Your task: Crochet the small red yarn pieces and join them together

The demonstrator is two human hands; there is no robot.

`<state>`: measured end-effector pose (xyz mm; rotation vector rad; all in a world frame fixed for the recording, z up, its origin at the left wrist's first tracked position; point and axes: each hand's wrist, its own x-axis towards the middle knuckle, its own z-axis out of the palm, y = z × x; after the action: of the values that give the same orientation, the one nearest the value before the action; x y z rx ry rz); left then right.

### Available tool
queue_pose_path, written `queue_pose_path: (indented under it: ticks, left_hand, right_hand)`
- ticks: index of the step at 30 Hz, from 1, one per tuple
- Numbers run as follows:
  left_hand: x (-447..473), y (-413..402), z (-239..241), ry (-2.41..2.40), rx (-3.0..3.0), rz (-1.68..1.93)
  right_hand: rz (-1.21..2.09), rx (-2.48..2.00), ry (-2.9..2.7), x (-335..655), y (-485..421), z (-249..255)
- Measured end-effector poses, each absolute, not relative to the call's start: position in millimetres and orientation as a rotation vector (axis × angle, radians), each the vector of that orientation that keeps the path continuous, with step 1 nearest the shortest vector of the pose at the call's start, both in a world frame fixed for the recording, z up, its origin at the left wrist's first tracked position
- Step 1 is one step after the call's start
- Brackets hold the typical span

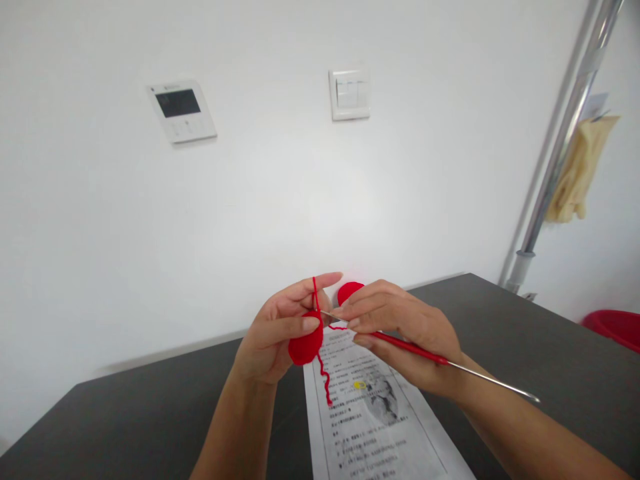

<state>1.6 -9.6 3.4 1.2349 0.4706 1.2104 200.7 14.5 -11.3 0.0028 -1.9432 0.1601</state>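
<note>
My left hand (280,333) pinches a small red crocheted piece (306,345) between thumb and fingers, with red yarn (315,288) looped over the raised index finger. A yarn tail (325,380) dangles below the piece. My right hand (400,330) grips a crochet hook (425,355) with a red handle and a long metal shaft, its tip at the red piece. Both hands are held just above the dark table (150,413). A second red piece (349,291) shows behind my right fingers.
A printed instruction sheet (370,420) lies on the table under my hands. The white wall carries a control panel (181,110) and a light switch (349,93). At right stand a metal pole (560,147), a hanging beige cloth (580,173) and a red bowl (615,327).
</note>
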Motion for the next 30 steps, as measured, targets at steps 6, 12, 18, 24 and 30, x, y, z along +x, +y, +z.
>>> queue_pose_path:
  ticks: [6,12,18,24,30]
  left_hand:
    - [-0.3,-11.6,8.3,0.456,1.192,1.199]
    - [0.6,-11.4,11.2,0.484,1.150,1.132]
    - [0.5,-9.8,10.6,0.544,1.165,1.148]
    - [3.1,-13.4,9.7,0.608,1.239,1.180]
    - [5.3,-14.8,5.2,0.657,1.293,1.252]
  right_hand:
    - [0.124,-0.035,-1.980,202.6,5.8,-7.3]
    - [0.246,0.042,-1.990,204.2,6.7,-4.5]
    - [0.636,-0.019,-1.780,201.5,6.9,-12.2]
    - [0.962,-0.084,-1.683,202.9,8.6,-12.0]
    - [0.597,-0.051,-1.766,199.3,13.1,-14.4]
